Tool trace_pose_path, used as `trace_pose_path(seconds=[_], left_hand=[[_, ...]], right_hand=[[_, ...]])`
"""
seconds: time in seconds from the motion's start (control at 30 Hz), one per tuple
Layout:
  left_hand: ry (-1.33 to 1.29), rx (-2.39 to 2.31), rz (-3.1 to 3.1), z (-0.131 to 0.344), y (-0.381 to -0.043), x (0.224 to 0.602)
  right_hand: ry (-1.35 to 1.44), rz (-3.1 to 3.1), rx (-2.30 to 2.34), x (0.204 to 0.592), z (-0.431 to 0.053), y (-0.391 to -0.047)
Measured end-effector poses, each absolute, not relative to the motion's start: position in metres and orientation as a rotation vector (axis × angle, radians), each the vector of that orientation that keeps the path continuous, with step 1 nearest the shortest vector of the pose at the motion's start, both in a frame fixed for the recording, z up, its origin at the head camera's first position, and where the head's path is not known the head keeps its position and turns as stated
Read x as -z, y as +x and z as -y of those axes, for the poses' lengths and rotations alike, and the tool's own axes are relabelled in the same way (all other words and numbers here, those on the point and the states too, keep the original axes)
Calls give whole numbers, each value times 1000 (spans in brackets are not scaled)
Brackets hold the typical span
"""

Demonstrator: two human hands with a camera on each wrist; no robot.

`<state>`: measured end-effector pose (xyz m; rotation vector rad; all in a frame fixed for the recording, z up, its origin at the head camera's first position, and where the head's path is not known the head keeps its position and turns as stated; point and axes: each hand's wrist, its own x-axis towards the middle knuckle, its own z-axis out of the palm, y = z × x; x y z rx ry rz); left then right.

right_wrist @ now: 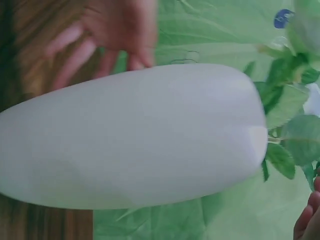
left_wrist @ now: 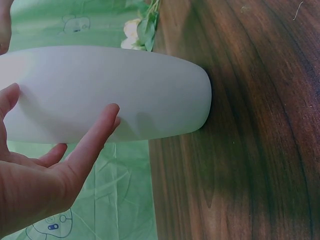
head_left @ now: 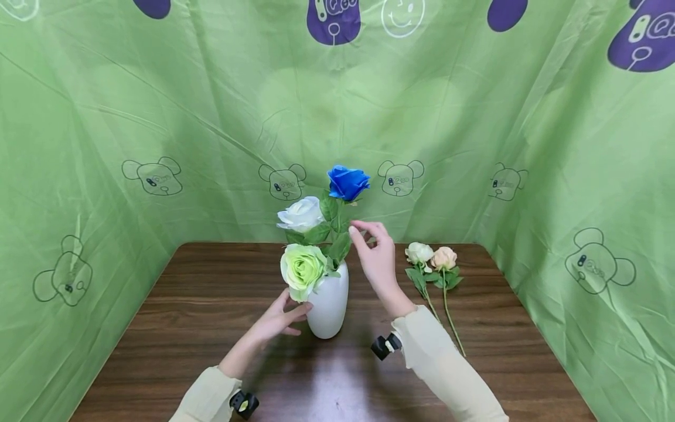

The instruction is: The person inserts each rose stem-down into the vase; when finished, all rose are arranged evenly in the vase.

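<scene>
A white vase [head_left: 328,305] stands on the table, holding a blue rose [head_left: 348,183], a white rose [head_left: 303,214] and a light green rose [head_left: 303,269]. My left hand [head_left: 279,319] is at the vase's left side, below the green bloom, fingers spread; the left wrist view shows this hand [left_wrist: 55,175] against the vase wall [left_wrist: 125,95]. Beside the blue rose's leaves is my right hand [head_left: 377,252], with thumb and forefinger tips close together. Whether they pinch a leaf or stem cannot be made out. Only fingers of the right hand [right_wrist: 310,215] show in its wrist view.
To the right on the wooden table [head_left: 200,305] lie a cream rose [head_left: 419,253] and a peach rose [head_left: 444,258], stems toward me. Green printed cloth [head_left: 221,117] encloses the back and both sides.
</scene>
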<state>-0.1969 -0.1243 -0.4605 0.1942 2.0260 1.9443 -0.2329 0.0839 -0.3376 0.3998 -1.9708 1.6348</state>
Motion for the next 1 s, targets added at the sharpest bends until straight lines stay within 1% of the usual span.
trace_pose_path(seconds=[0.07, 0.2, 0.3, 0.43, 0.53, 0.77, 1.0], left_hand=[[188, -1945, -2022, 124, -197, 460], [184, -1947, -2015, 124, -196, 458], [189, -1946, -2009, 123, -192, 449], [200, -1932, -2011, 121, -187, 437], [213, -1929, -2009, 121, -187, 437], [235, -1954, -2002, 124, -197, 458], [275, -1961, -1994, 126, -198, 461]], right_hand=[[378, 1960, -1655, 330, -81, -235], [330, 2002, -1667, 331, -76, -250], [310, 2038, -1653, 334, -73, -261], [299, 2060, -1655, 333, -68, -268], [323, 2050, -1688, 334, -67, -266], [445, 2099, -1673, 350, -66, -254], [442, 2133, -1678, 368, -66, -250]])
